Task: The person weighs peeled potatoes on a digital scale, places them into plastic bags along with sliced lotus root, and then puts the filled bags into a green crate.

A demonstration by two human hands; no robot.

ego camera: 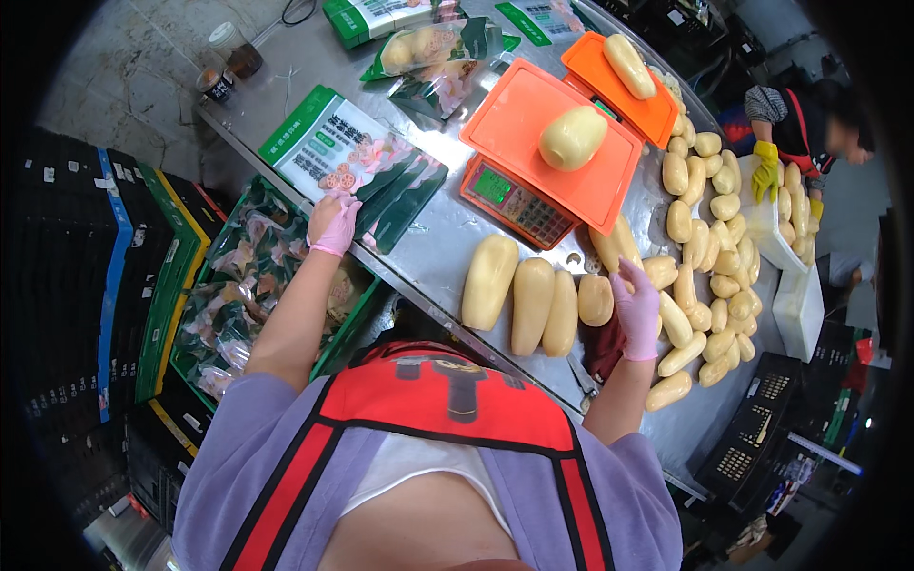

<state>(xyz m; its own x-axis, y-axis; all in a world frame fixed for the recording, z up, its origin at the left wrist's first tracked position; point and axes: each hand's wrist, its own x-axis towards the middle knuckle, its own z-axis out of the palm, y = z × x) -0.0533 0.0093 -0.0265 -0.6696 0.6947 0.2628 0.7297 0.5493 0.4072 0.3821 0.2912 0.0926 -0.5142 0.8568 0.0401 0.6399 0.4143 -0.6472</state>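
Observation:
My left hand [334, 224], in a pink glove, rests on the near edge of a stack of printed plastic bags [314, 153]; whether its fingers grip a bag is hidden. My right hand [635, 308], also gloved in pink, is held with thumb and fingers apart beside a short peeled lotus root segment [595, 301]. Three longer lotus root pieces [490, 283] lie in a row to its left. One thick segment [573, 138] sits on the orange pan of a digital scale [493, 187] with a lit display. Another piece [629, 66] lies on a second orange scale [582, 61].
Many lotus roots [721, 264] cover the steel table's [428, 264] right side. Filled bags [443, 53] lie at the back. A green crate of packed bags [235, 285] stands below the left edge. A knife [582, 375] lies nearby. A co-worker's yellow-gloved hand [765, 171] touches a white box [760, 203].

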